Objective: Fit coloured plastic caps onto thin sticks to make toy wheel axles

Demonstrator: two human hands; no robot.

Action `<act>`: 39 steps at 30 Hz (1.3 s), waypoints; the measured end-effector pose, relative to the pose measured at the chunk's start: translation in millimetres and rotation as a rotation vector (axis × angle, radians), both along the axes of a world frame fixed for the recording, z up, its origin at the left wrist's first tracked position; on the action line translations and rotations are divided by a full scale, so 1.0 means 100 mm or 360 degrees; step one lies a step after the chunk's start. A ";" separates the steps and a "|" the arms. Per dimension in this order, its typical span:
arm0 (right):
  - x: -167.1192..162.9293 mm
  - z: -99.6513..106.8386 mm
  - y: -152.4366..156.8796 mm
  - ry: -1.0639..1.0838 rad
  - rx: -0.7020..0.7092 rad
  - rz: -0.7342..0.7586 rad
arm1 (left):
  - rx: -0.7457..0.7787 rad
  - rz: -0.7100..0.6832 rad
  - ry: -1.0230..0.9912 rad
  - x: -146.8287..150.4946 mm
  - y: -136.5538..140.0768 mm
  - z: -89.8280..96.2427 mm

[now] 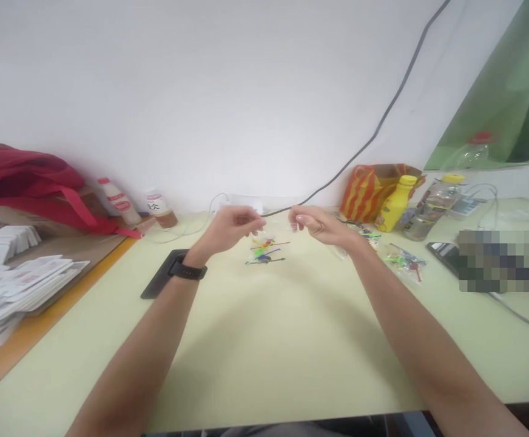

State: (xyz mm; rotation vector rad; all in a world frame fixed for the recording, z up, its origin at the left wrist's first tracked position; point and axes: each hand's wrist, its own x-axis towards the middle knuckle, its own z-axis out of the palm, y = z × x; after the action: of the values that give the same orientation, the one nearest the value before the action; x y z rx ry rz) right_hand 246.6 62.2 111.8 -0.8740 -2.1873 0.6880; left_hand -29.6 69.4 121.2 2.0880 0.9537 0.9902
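Note:
My left hand (236,229), with a dark watch on its wrist, is raised over the far part of the desk, thumb and fingers pinched. My right hand (315,223) faces it a short way to the right, its fingers also closed. Faint, see-through film seems to show at the fingertips of both, too blurred to make out. Below and between the hands lie small colourful plastic pieces (264,252) in green, blue, yellow and red, with thin arrow-tipped rods. Whether a clear bag surrounds these pieces, I cannot tell.
Clear packets of similar pieces (405,262) lie right, near a yellow bottle (396,203), a striped bag (358,193) and a large clear bottle (437,206). A black phone (158,285) lies by my left wrist. White card stacks (32,279) and two drink bottles stand left.

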 end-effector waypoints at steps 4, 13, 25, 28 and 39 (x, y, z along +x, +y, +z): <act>-0.05 0.00 -0.02 0.0033 -0.0075 0.0012 | 0.0016 0.0015 0.0010 0.00 -0.01 0.01; -0.21 -0.11 0.04 0.0369 -0.0272 0.0063 | 0.0043 0.0011 -0.0082 -0.03 0.03 0.01; -0.17 -0.09 0.01 0.0621 -0.0434 0.0012 | 0.0018 -0.0046 -0.0091 -0.05 0.05 -0.04; -0.16 -0.08 0.01 0.0677 -0.0434 -0.0004 | -0.0077 -0.0057 -0.0197 -0.06 0.04 -0.03; -0.16 -0.19 0.15 0.1096 -0.0621 0.0009 | -0.0056 -0.0046 -0.0565 -0.07 0.10 -0.08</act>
State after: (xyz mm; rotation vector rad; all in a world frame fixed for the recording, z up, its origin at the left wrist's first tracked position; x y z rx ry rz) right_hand 230.6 77.1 92.6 -0.6752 -1.4620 1.2339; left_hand -36.5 79.4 112.9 1.8097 0.7505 1.2664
